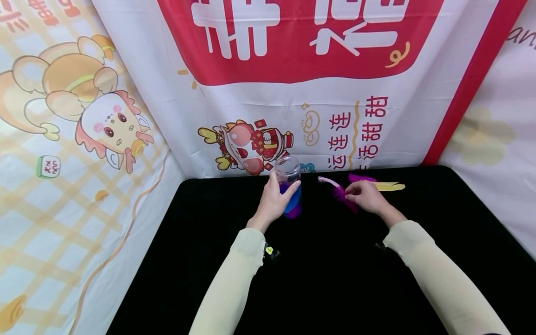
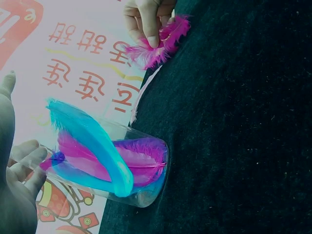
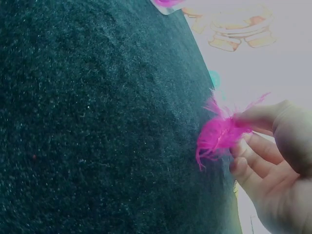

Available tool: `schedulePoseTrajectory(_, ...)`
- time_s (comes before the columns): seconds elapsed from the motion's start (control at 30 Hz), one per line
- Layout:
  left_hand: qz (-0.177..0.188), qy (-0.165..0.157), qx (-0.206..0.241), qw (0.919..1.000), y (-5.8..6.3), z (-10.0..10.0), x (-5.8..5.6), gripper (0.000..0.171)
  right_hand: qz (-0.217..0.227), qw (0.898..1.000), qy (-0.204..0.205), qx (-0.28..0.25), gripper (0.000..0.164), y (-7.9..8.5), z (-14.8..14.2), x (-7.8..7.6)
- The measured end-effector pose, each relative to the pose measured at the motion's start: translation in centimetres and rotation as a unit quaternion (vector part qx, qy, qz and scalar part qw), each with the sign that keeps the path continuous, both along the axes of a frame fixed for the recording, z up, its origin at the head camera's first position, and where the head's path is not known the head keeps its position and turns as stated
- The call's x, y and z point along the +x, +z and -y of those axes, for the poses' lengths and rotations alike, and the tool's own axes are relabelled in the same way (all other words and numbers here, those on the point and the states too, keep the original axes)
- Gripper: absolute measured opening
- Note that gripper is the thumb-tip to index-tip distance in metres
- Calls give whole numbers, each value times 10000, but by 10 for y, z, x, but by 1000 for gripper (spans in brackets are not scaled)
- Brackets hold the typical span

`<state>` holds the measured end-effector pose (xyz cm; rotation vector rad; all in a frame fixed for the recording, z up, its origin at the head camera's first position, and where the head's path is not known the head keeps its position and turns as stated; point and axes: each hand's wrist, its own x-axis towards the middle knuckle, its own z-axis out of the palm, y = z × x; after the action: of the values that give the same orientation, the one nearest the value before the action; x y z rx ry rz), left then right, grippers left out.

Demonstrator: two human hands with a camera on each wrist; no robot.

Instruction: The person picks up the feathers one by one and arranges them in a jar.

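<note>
The person's left hand (image 1: 272,200) has its grip curled round a clear jar (image 1: 288,167) near the far edge of the bench (image 1: 326,279); a blue feather (image 2: 92,139) and purple ones show inside. Right of it, the right hand (image 1: 368,197) pinches a magenta feather (image 3: 217,136). A pale feather (image 1: 329,181) lies between them, a yellow feather (image 1: 390,186) towards the far right corner.

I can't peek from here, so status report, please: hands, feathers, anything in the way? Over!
Left hand grips clear jar, feathers inside. Right hand pinches magenta feather, outside the jar. Possibly in the way: pale feather between the hands.
</note>
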<state>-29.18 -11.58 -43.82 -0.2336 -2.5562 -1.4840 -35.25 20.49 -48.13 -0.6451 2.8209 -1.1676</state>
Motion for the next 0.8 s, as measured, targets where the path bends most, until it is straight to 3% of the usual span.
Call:
schedulePoseTrajectory(0.4,49,-40,3,10000,1,0,1,88,731,9925,-122,-972,17,-1,4,4)
schedulePoseTrajectory(0.8,46,-57,16,10000,1,1,1,89,957,9817,-199,-1635,21,2,11,5)
